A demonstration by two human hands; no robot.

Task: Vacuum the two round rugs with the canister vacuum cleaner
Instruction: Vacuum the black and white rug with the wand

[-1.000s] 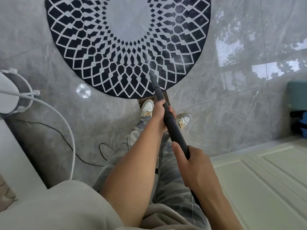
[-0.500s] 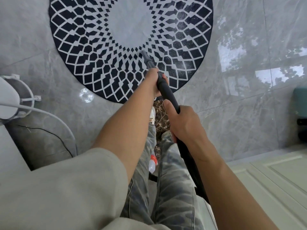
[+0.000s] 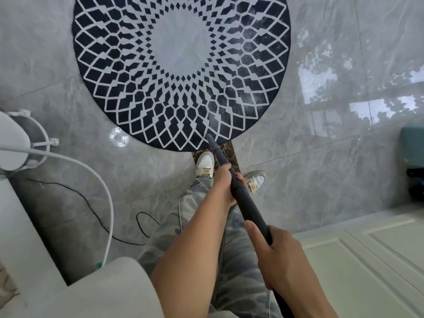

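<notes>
A big round rug (image 3: 181, 53), black with white lines, lies flat on the shiny grey floor (image 3: 321, 157), just in front of the person's white shoes (image 3: 205, 165). A long black vacuum tube (image 3: 250, 207) slants down over the legs, and its tip sits on the rug's near edge. The right hand (image 3: 282, 255) wraps around the tube high up. The left hand (image 3: 223, 182) wraps around it lower down, near the shoes.
</notes>
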